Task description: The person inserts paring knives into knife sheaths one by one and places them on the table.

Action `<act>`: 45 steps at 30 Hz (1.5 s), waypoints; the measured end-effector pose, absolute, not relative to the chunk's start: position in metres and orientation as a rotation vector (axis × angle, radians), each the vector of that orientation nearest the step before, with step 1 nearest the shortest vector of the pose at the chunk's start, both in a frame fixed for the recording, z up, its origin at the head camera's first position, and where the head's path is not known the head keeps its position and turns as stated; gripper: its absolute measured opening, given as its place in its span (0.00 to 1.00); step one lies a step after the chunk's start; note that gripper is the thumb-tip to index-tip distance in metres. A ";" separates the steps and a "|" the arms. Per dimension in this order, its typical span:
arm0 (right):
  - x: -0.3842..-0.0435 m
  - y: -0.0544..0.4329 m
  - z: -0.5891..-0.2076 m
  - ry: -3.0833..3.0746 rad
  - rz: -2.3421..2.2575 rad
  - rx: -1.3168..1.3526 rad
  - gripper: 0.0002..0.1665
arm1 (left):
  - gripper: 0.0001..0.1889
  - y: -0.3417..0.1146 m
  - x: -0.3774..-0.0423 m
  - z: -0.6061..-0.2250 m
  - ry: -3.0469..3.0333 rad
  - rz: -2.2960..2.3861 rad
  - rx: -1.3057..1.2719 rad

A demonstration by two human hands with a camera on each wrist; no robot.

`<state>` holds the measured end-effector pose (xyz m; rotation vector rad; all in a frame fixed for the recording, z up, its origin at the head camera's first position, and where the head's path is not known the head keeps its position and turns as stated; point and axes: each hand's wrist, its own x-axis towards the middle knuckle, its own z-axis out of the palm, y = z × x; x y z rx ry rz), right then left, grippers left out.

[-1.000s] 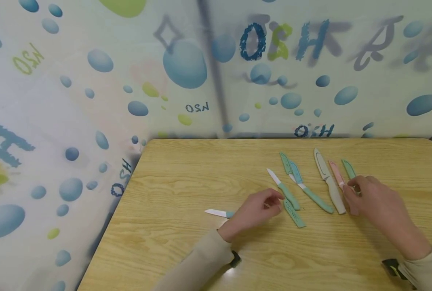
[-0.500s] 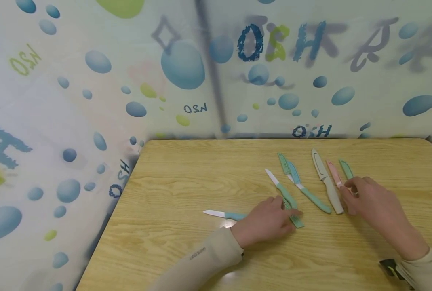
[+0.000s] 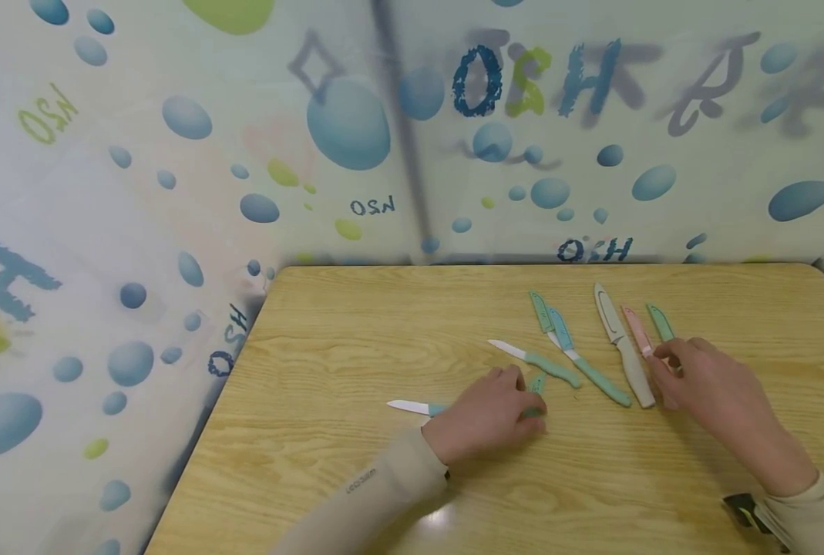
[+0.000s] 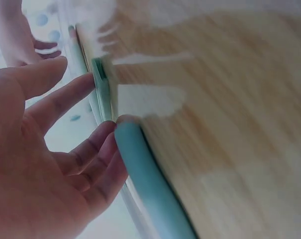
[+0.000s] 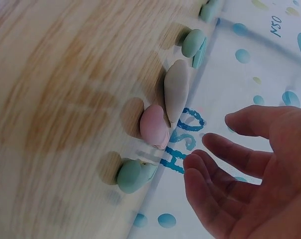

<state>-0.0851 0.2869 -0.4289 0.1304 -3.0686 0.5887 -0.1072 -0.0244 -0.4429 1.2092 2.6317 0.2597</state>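
My left hand point(image 3: 488, 416) rests low over the table; in the left wrist view its index fingertip touches a loose green blade sheath point(image 4: 103, 89), with the thumb held apart. Its other fingertips lie right at the end of a blue knife handle point(image 4: 145, 174). That knife's bare white blade point(image 3: 408, 406) points left. Just beyond the sheath lies an unsheathed green-handled knife point(image 3: 553, 368). My right hand point(image 3: 710, 385) hovers with relaxed fingers, holding nothing, beside a pink knife point(image 5: 152, 124) and a sheathed green knife point(image 5: 130, 175).
A cream knife point(image 3: 635, 374) in its sheath lies left of the pink one. Another green-handled knife point(image 3: 599, 378) has a blue sheath point(image 3: 561, 330) at its blade, with a green sheath point(image 3: 541, 312) alongside. The wooden table point(image 3: 301, 339) meets a patterned backdrop.
My left hand reached right to the green sheath, then drew back left with it. The bare green-handled knife has swung to lie flatter across the view. My right hand stayed nearly still.
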 end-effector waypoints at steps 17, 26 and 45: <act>-0.084 0.284 -0.428 -3.076 0.601 0.118 0.19 | 0.12 -0.032 -0.120 -0.444 2.773 0.345 1.170; -0.084 0.283 -0.428 -3.069 0.603 0.118 0.19 | 0.09 -0.015 -0.123 -0.444 2.797 0.138 1.198; -0.085 0.278 -0.426 -3.091 0.643 0.136 0.19 | 0.10 -0.035 -0.129 -0.441 2.746 0.638 1.013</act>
